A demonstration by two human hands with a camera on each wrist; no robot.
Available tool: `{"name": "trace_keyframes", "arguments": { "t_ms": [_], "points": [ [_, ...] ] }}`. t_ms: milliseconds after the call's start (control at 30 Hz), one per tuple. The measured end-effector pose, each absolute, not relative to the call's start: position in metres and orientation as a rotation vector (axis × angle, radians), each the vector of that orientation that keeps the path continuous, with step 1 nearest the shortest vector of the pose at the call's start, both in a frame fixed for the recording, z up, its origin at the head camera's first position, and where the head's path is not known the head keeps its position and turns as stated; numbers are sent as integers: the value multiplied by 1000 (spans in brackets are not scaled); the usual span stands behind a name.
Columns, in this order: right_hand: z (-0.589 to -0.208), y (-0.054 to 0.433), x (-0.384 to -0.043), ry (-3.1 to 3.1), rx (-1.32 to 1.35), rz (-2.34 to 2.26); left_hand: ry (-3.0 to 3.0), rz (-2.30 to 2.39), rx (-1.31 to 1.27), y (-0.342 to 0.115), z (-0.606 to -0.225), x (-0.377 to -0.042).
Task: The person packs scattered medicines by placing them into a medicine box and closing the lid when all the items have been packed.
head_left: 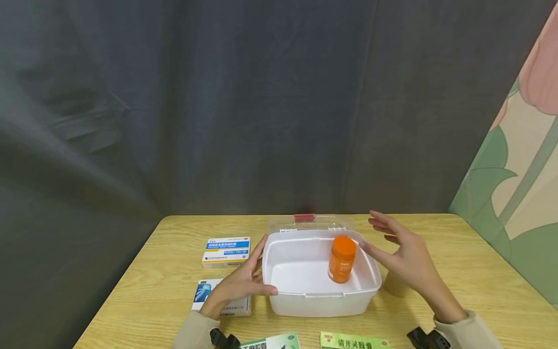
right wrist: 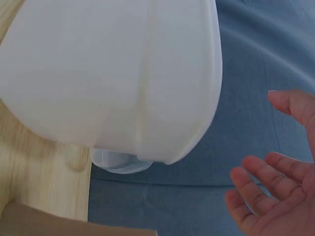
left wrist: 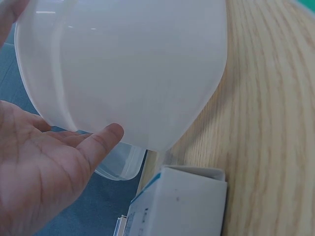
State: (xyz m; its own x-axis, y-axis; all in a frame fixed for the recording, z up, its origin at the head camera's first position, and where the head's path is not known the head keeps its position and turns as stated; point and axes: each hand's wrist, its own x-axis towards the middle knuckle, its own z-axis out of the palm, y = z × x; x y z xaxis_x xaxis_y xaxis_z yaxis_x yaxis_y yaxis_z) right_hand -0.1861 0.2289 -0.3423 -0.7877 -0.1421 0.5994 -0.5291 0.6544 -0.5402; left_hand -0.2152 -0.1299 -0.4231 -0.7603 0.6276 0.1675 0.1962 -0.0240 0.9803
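A white plastic box point(head_left: 320, 304) stands on the table with its clear lid point(head_left: 279, 223) swung back behind it. Inside, toward the right end, is an orange bottle point(head_left: 340, 264) with an orange cap. My left hand point(head_left: 244, 281) holds the box's left end, thumb at the front corner of the rim and fingers along the outer side; its fingers touch the wall in the left wrist view. Just off the right end, my right hand point(head_left: 403, 254) hovers with spread fingers and holds nothing. The right wrist view shows this hand point(right wrist: 280, 191) apart from the box.
Left of the box lie a blue-and-white medicine carton point(head_left: 225, 251) and a white carton point(head_left: 237, 308), partly behind my left hand. Two green cartons, one on the left point(head_left: 272, 341) and one on the right point(head_left: 355, 341), lie at the front. A brown object point(head_left: 394, 286) is partly hidden by my right hand.
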Motion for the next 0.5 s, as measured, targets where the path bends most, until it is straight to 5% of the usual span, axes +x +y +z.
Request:
{"name": "trace_keyframes", "arguments": {
  "t_ms": [500],
  "points": [
    [-347,253,-176,-2341,360,1037,1916,1847,879,-131,-424,-215]
  ]
}}
